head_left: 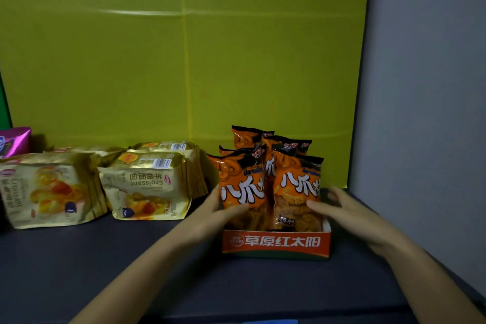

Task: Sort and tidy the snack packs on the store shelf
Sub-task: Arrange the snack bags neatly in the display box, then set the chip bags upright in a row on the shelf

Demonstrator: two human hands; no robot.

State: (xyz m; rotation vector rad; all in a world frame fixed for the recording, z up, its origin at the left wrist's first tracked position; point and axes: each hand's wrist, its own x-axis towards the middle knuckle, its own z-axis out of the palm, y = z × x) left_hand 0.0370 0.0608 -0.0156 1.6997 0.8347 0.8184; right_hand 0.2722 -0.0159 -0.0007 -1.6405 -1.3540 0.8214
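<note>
Fingers (238,208) of the left hand (210,214) lie stretched and close together across the front of the left orange foil snack packs (242,187), thumb hidden behind. Left to right: a purple foil pack (14,141) at the edge, gold foil croissant packs (146,187) on the dark shelf (105,258), then the orange packs standing upright in a low orange cardboard tray (276,242). At the tray's right side, the right hand (352,214) has loosely spread fingers with tips touching the right pack.

Dim, soft light from above; the yellow-green backdrop (184,47) carries a faint horizontal glare streak. The dark shelf (79,258) sits in shadow, edges soft and slightly bowed.
</note>
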